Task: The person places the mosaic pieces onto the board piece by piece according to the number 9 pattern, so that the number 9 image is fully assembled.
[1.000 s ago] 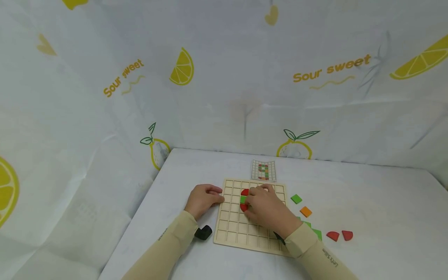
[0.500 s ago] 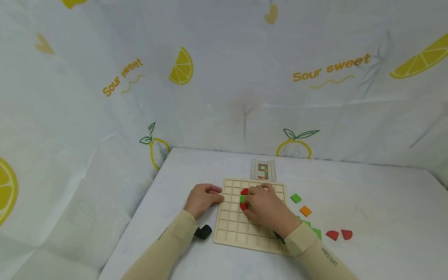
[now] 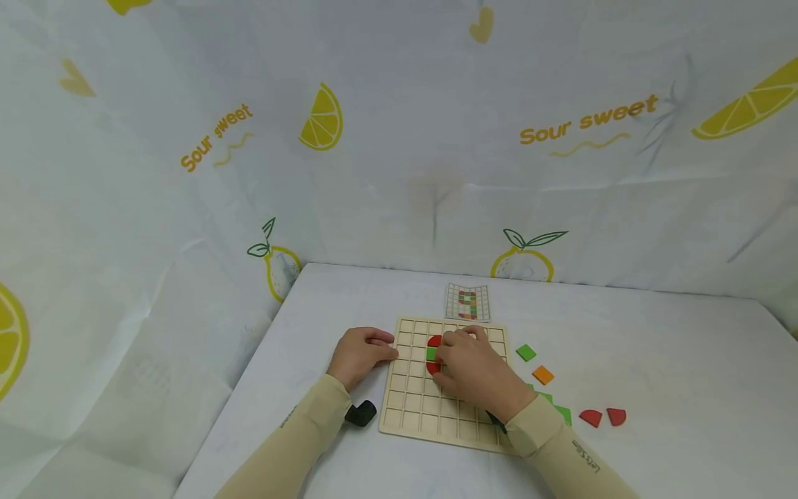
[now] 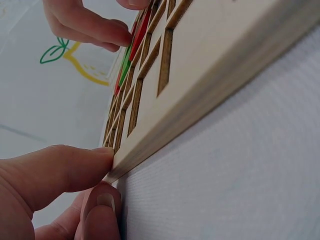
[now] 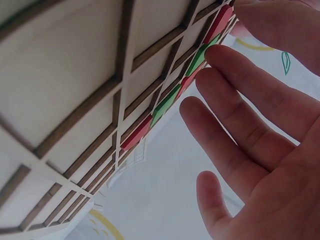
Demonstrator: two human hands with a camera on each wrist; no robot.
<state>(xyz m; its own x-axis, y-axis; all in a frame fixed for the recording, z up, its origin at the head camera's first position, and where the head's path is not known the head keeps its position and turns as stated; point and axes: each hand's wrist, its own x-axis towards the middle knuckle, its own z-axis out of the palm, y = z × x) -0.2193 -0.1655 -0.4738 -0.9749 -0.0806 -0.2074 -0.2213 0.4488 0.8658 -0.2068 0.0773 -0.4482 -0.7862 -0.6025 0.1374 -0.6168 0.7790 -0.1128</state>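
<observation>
My left hand [image 3: 363,355] pinches the left edge of a light wooden grid board [image 3: 411,402], thumb on top of the rim and fingers below in the left wrist view. My right hand [image 3: 472,367] lies over the board's upper middle, covering some cells. Its fingers are spread and gently bent in the right wrist view, with fingertips right at a row of inlaid pieces. Past that hand show a red rounded piece [image 3: 434,341], a green square [image 3: 431,354] and another red rounded piece [image 3: 433,369]. A further green piece [image 5: 165,105] is visible from the right wrist.
A printed pattern card [image 3: 451,312] lies behind the board. To its right are a loose green square [image 3: 526,353], an orange square [image 3: 543,375], several green pieces [image 3: 562,414] partly behind the sleeve, and two red quarter-rounds [image 3: 590,418]. Lemon-print cloth stands behind the white table.
Both hands and the pieces stay where they were; the head view has shifted very slightly.
</observation>
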